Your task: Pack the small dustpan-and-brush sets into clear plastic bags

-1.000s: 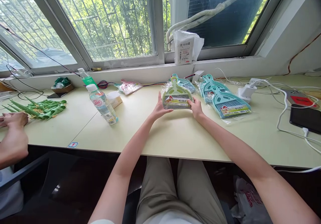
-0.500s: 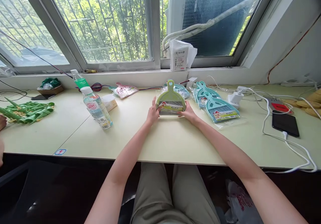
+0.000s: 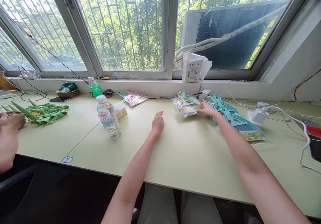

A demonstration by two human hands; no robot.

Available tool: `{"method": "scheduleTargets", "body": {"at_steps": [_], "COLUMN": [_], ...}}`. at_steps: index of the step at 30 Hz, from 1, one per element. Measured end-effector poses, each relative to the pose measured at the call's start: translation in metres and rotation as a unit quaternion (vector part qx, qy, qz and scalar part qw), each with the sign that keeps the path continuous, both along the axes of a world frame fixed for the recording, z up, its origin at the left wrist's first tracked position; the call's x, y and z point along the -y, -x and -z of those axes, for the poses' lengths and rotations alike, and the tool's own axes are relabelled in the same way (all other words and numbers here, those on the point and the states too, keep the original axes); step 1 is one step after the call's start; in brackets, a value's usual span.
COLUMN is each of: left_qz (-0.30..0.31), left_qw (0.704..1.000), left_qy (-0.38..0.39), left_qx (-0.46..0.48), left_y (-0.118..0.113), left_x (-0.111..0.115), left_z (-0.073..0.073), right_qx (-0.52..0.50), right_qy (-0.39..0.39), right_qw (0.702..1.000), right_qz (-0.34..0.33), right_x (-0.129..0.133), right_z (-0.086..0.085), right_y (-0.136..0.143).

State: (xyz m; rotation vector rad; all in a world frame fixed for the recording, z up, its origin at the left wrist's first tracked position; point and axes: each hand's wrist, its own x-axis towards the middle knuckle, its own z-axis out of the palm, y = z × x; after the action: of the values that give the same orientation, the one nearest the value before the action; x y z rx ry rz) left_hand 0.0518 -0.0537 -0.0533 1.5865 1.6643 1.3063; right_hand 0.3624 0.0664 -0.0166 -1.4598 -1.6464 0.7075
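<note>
My right hand (image 3: 207, 110) grips the right edge of a plastic-wrapped green dustpan-and-brush set (image 3: 187, 104) near the back of the table. Its fingertips are partly hidden against the wrapping. Empty, with its fingers loosely apart, my left hand (image 3: 157, 123) rests over the middle of the table, left of that set. Beyond my right wrist, teal dustpan-and-brush sets (image 3: 234, 118) in clear wrapping overlap one another. A pink wrapped set (image 3: 135, 98) lies further left by the wall.
Two bottles, one clear (image 3: 108, 118) and one green-labelled (image 3: 95, 88), stand left of centre beside a tissue pack (image 3: 119, 110). Another person's hands (image 3: 11, 122) are at green leaf pieces (image 3: 47, 113), far left. White cables and a plug (image 3: 257, 117) lie right.
The olive-green set is no longer held upright between both hands. My left hand has let go; my right hand has moved right and back with a wrapped set. The view has turned left.
</note>
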Motion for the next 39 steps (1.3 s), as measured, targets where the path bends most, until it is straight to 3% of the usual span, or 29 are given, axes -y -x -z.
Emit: {"method": "scheduleTargets", "body": {"at_steps": [3,6,10,13,15,17,20,24,27,30,34,37,39], "left_qz": [-0.038,-0.096,-0.139,-0.13,-0.132,-0.135,-0.143,-0.13,-0.079,-0.032,0.074,0.162,0.097], "left_qw": [0.996,0.976,0.942,0.911,0.89,0.878,0.879,0.898,0.904,0.904,0.906,0.925,0.959], "left_qy": [0.025,0.066,0.097,0.1,0.09,0.075,0.114,0.116,0.089,0.079,0.044,0.066,0.028], "left_qx": [-0.082,-0.182,-0.291,-0.378,-0.427,-0.453,-0.441,-0.404,-0.411,-0.419,-0.414,-0.338,-0.266], "left_y": [0.006,0.009,0.024,0.06,0.092,0.124,0.156,0.16,0.143,0.116,0.07,0.047,0.042], "left_x": [-0.003,-0.007,-0.028,-0.058,-0.079,-0.096,-0.109,-0.107,-0.094,-0.066,0.001,0.055,0.082], "left_z": [0.001,0.004,0.005,0.0,-0.004,-0.008,-0.008,0.0,0.004,-0.001,-0.019,-0.03,-0.03], "right_qx": [0.119,0.207,0.272,0.287,0.276,0.255,0.225,0.205,0.208,0.219,0.237,0.253,0.257], "right_qy": [-0.115,-0.233,-0.326,-0.338,-0.328,-0.313,-0.291,-0.284,-0.282,-0.281,-0.297,-0.308,-0.296], "right_qw": [0.98,0.943,0.905,0.886,0.876,0.873,0.883,0.886,0.887,0.886,0.888,0.883,0.878], "right_qz": [0.11,0.12,-0.008,-0.133,-0.22,-0.273,-0.293,-0.304,-0.301,-0.296,-0.259,-0.249,-0.274], "right_x": [-0.001,0.026,0.097,0.148,0.167,0.172,0.166,0.159,0.16,0.162,0.167,0.168,0.167], "right_z": [0.032,0.047,0.049,0.05,0.052,0.054,0.056,0.055,0.054,0.051,0.047,0.046,0.049], "right_y": [0.042,0.078,0.103,0.105,0.104,0.103,0.102,0.104,0.104,0.103,0.1,0.1,0.1]}}
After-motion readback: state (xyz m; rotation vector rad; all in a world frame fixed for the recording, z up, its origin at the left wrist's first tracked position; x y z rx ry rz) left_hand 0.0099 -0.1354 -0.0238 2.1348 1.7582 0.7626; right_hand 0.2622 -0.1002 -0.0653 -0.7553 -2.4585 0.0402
